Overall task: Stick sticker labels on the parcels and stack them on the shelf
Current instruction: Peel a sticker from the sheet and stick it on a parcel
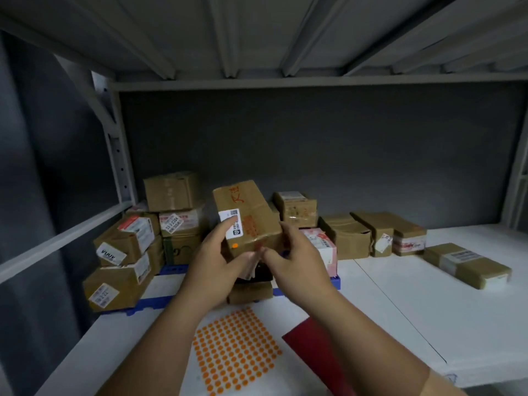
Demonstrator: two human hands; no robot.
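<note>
Gripping a tilted parcel (248, 215), left hand (213, 262) and right hand (294, 260); bare white shelf (428, 304) rightward.

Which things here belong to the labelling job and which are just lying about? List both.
Job:
held parcel, in left hand and right hand
orange dot sticker on it
orange sticker sheet
stacked parcels
unstacked parcels

Lying about:
red card
blue tray

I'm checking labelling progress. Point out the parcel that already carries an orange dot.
The cardboard parcel held up in both hands, centre of view: a small orange dot sits below its white label. No other parcel shows one.
</note>
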